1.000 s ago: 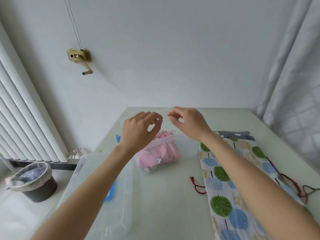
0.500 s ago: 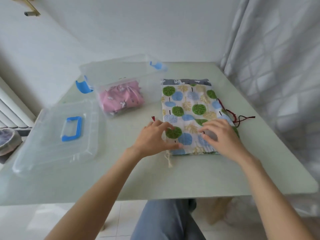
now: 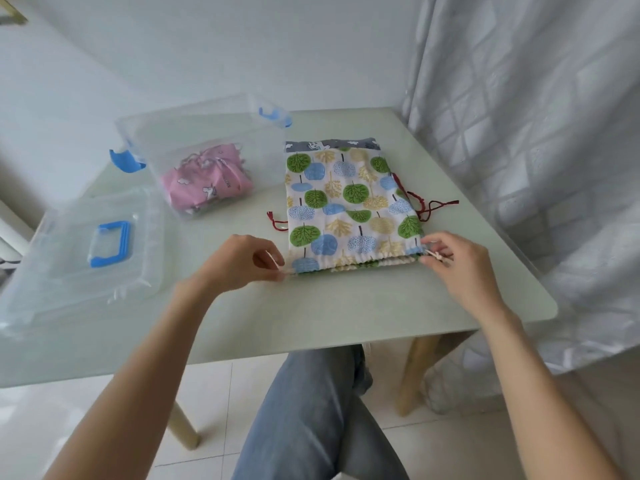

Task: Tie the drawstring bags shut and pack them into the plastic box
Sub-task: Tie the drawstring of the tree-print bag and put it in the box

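Observation:
A tree-print drawstring bag [image 3: 349, 206] lies flat on the table, its gathered mouth toward me. My left hand [image 3: 242, 261] pinches the cream drawstring at the mouth's left end. At the right end my right hand [image 3: 453, 258] pinches the knotted cream drawstring. Under this bag lie other bags: a grey bag [image 3: 332, 144] shows at the far edge, and dark red cords [image 3: 429, 206] stick out at both sides. The clear plastic box [image 3: 194, 133] with blue latches stands to the left. A tied pink bag [image 3: 207, 181] lies inside it.
The box's clear lid [image 3: 62, 271] with a blue handle lies at the table's left front. A white curtain [image 3: 540, 133] hangs along the table's right edge. The table's front edge [image 3: 346, 344] is close to my hands, with my jeans-clad legs below.
My hands left the pink bag in the box, came onto the tree-print bag, then slid to the two ends of its mouth and took hold of the cream drawstrings. My head tilted down.

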The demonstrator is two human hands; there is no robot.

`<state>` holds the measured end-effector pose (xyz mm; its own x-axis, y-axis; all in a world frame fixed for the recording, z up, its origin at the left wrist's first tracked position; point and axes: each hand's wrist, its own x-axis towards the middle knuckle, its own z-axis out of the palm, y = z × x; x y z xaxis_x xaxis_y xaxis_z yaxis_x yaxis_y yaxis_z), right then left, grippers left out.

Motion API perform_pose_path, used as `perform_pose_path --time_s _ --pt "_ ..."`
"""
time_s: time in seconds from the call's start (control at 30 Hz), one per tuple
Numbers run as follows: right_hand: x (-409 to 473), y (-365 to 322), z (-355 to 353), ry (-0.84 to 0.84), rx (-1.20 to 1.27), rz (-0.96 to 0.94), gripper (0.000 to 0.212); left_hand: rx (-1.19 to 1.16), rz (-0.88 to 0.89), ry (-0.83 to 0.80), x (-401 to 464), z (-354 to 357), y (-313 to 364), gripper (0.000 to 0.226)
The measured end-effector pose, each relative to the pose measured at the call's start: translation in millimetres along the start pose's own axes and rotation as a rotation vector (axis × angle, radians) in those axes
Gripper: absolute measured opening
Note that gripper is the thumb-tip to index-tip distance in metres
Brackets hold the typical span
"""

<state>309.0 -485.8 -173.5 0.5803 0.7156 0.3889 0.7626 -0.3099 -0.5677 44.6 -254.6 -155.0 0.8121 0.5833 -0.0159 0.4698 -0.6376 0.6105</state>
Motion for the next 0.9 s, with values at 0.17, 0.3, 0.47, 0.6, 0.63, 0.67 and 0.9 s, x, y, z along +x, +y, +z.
perform_pose_path --time_s 0.17,0.3,0.47,0.6,0.63,0.67,0.9 --pt "4.2 -3.6 -15.6 0.079 0.114 -0.075 0.010 0.112 0.072 0.136 2.1 -3.2 -7.0 0.006" --pt "1.3 4.0 -18.1 0.129 0.176 0.011 0.009 -0.263 -0.017 0.497 3.1 -4.4 -14.7 0.019" --pt "-5.5 0.1 -8.8 0.120 0.285 0.158 0.013 -0.781 -0.060 0.443 2.6 8.5 -0.4 0.013" --pt "7.0 -32.0 -5.6 0.136 0.911 0.283 0.006 -1.147 0.057 0.416 13.1 17.5 22.8 0.020" --pt "11.5 -38.5 -4.8 0.130 1.050 0.261 0.011 -1.253 0.090 0.402 15.9 17.3 30.0 0.025" --pt "16.1 -43.5 -3.9 0.121 1.186 0.235 0.016 -1.332 0.116 0.387 18.7 16.6 36.3 0.032" --pt "39.1 -46.6 7.8 0.158 1.467 0.321 0.033 -1.618 -0.008 0.448 39.9 14.1 36.9 0.037"
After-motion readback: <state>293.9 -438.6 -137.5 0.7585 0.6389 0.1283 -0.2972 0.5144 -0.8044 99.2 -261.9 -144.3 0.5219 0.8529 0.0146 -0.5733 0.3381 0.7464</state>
